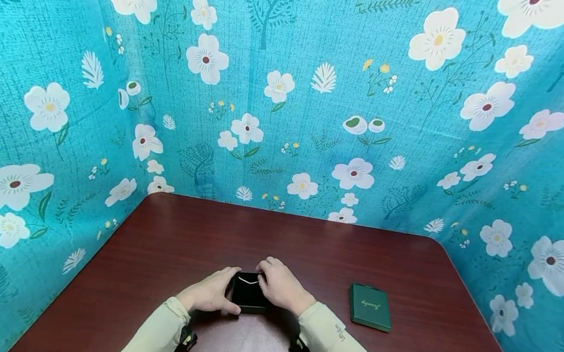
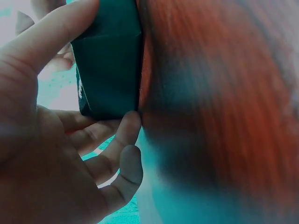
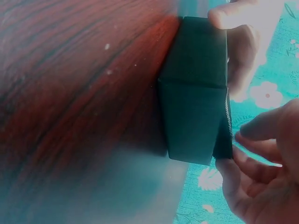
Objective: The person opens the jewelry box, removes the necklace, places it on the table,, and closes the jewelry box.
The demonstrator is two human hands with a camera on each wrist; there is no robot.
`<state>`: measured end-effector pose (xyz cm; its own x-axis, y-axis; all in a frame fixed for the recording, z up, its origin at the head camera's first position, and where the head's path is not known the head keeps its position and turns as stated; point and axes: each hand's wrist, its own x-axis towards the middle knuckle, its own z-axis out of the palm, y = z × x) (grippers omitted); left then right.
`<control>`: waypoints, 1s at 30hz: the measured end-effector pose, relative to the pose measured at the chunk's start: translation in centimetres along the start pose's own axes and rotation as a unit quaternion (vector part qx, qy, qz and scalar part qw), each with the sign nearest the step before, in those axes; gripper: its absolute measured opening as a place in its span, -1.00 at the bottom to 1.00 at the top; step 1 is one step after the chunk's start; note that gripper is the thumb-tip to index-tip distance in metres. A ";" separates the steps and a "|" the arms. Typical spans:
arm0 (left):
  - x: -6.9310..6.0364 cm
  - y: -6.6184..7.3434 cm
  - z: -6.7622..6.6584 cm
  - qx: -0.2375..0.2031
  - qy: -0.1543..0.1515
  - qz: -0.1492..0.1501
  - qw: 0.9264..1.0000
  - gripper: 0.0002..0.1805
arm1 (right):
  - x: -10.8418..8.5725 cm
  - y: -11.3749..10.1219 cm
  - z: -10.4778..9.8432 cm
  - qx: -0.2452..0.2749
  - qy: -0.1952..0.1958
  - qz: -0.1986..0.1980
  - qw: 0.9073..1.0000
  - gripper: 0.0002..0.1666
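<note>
A dark green box with a black inside stands on the table, a thin silvery chain lying across its black insert. My left hand grips the box's left side, thumb at the near corner and fingers at the far one; the left wrist view shows the hand around the box. Over the box's far right corner is my right hand, its fingers bent at the insert's edge. In the right wrist view the black insert is tilted up out of the box, and the fingertips touch its corner.
A green lid with gold lettering lies flat on the dark red table, right of my right hand. A blue flowered cloth hangs behind the table and on both sides.
</note>
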<state>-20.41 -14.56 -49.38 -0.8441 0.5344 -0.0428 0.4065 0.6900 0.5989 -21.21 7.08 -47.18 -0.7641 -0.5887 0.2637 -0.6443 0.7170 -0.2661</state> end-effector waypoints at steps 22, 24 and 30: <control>0.0 0.0 0.1 -0.016 0.003 -0.001 1.000 0.04 | -0.2 0.3 0.0 0.031 -0.020 0.025 0.999 -0.81; 0.0 0.0 0.1 -0.013 0.004 0.000 1.000 0.04 | -0.2 0.4 -0.1 0.056 -0.024 0.030 0.998 -0.81; 0.1 -0.1 0.1 -0.010 0.010 0.002 1.000 0.04 | -0.3 0.7 -0.4 0.111 -0.042 0.039 0.992 -0.83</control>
<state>-20.46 -14.55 -49.51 -0.8496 0.5269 -0.0236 0.4034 0.6781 0.6144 -21.40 7.93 -47.13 -0.8056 -0.5709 0.1583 -0.5677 0.6675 -0.4818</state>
